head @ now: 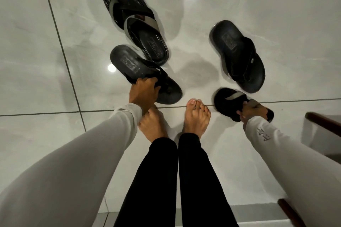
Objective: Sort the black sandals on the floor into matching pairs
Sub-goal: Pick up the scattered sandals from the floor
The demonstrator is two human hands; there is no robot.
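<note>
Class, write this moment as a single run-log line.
left hand: gripping plain black sandal | right hand: gripping grey-strapped sandal | pairs: not yet matched

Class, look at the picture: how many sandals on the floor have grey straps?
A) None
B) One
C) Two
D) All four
C: grey straps show on the top sandal and on the sandal gripped by the right hand; the sandal in the left hand and the far-right sandal are all black.
</note>
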